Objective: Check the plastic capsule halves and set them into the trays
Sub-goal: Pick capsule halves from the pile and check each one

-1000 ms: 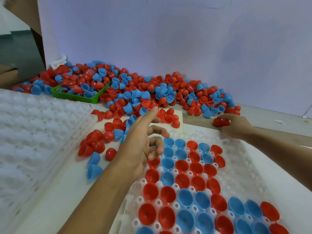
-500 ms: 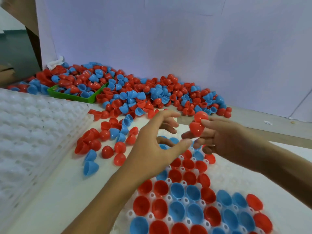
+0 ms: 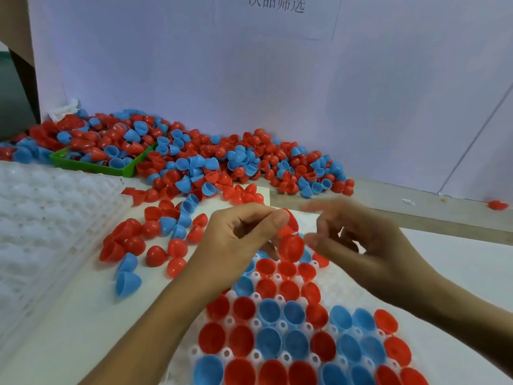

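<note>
Left hand [image 3: 236, 240] grip clamped on light, thin, slippery red plastic capsule halves [image 3: 290, 240], best pinched at the rim; right hand [image 3: 358, 245] beside, grip apart.

We see soft, even, bright light with faint shadows only. The right hand [image 3: 358, 240] smears with motion blur at its fingertips. Wide-angle bending shows at the frame's edges, and the lower corners look slightly soft.
</note>
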